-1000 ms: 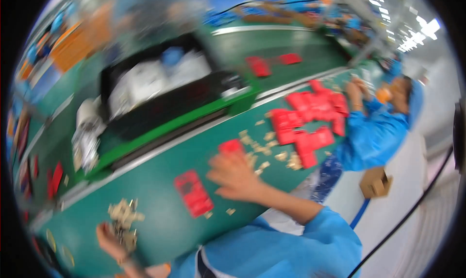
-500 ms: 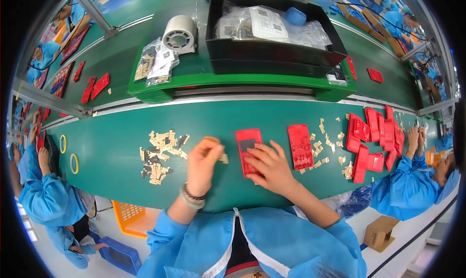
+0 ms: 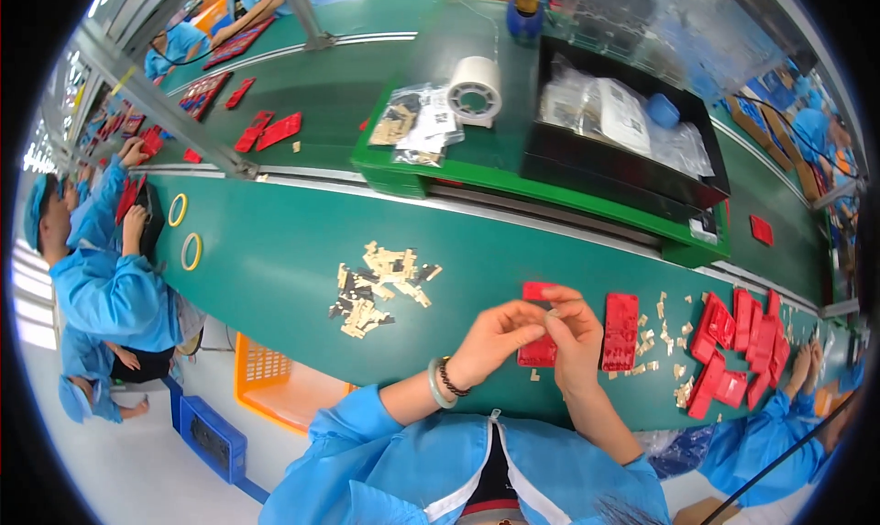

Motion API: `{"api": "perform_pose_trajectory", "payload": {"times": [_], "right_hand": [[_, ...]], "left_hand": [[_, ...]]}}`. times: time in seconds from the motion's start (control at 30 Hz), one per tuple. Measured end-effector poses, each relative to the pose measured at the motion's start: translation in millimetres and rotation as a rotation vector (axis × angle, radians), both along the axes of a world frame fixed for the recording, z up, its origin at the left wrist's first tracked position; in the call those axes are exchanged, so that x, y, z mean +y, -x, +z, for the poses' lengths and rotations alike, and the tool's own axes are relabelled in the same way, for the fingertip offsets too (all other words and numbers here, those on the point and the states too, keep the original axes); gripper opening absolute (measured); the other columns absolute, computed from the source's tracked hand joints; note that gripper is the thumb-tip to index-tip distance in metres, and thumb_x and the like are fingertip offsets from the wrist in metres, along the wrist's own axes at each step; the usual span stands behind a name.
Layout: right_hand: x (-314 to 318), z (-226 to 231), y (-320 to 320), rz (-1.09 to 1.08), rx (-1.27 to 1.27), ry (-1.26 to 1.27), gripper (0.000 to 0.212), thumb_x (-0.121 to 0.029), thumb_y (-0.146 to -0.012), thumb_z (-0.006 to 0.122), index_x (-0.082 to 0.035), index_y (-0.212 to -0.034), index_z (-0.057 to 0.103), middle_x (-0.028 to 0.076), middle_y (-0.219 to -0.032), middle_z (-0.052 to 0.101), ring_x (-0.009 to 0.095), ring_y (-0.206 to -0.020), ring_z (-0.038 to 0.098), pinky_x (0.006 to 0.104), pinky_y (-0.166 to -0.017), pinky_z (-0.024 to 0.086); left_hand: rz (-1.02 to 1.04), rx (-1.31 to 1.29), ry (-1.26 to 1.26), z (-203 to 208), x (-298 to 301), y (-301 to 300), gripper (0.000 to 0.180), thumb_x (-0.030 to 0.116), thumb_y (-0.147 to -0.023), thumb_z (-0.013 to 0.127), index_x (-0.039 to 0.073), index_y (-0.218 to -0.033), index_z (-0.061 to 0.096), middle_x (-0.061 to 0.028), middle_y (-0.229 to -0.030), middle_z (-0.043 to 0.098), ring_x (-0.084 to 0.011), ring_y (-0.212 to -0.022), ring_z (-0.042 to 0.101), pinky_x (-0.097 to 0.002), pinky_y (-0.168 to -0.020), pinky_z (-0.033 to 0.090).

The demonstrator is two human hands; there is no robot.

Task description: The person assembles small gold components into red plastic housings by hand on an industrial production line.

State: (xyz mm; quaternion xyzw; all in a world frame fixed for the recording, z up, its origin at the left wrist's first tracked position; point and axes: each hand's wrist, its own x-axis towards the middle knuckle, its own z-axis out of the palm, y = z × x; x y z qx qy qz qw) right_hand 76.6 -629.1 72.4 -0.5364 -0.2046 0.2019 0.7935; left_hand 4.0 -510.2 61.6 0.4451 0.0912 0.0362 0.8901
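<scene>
My left hand (image 3: 500,340) and my right hand (image 3: 577,346) meet fingertip to fingertip, both closed in a pinch. Whatever small thing is between them is hidden by the fingers. Beneath and behind the hands lies a red plastic casing (image 3: 536,353), partly covered by them. A second red casing (image 3: 621,331), its moulded inside facing up, rests just right of my right hand. To the left is a loose pile of small cream and black pieces (image 3: 390,282). More small cream pieces (image 3: 678,342) are scattered right of the second casing.
Several red casings (image 3: 733,342) are heaped at the right, near a co-worker's hands (image 3: 807,364). A green shelf (image 3: 458,172) carries a white roll (image 3: 474,89), bagged parts (image 3: 417,121) and a black bin (image 3: 623,149). Two tape rolls (image 3: 191,251) lie at the left.
My right hand has lifted off the red casing and my left hand has come over to meet it, fingertips together. The view has swung left and tilted.
</scene>
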Motion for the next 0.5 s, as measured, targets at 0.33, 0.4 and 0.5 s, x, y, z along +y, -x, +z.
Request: {"api": "perform_pose_trajectory", "payload": {"times": [0.33,0.4,0.5], "right_hand": [[-18,-10,2,-0.143,-0.030,0.152,0.007,0.004,-0.084,0.060,0.000,-0.089,0.058,0.009,-0.094,0.058,0.015,-0.079,0.061,0.0277,-0.070,0.054],[-14,-7,-2,-0.100,-0.111,0.299,0.015,-0.004,-0.080,0.069,-0.003,-0.090,0.058,0.007,-0.094,0.059,0.013,-0.084,0.058,0.0275,-0.071,0.050],[-13,-2,-9,-0.417,-0.904,0.369,0.027,-0.012,-0.068,0.077,-0.007,-0.088,0.058,0.009,-0.088,0.058,0.028,-0.079,0.057,0.0348,-0.069,0.046]], "left_hand": [[-0.027,0.104,-0.302,-2,-5,-6,0.013,0.010,-0.092,0.058,0.000,-0.099,0.063,-0.0027,-0.086,0.064,-0.0076,-0.076,0.058,-0.0212,-0.067,0.048],[-0.001,0.124,-0.470,6,2,-4,0.012,0.008,-0.091,0.058,0.000,-0.097,0.065,-0.0043,-0.088,0.065,-0.0097,-0.079,0.060,-0.0229,-0.071,0.049],[0.066,0.110,-0.481,17,7,6,0.007,0.002,-0.089,0.057,-0.001,-0.089,0.063,-0.0027,-0.083,0.061,-0.0092,-0.075,0.055,-0.0218,-0.068,0.045]]}}
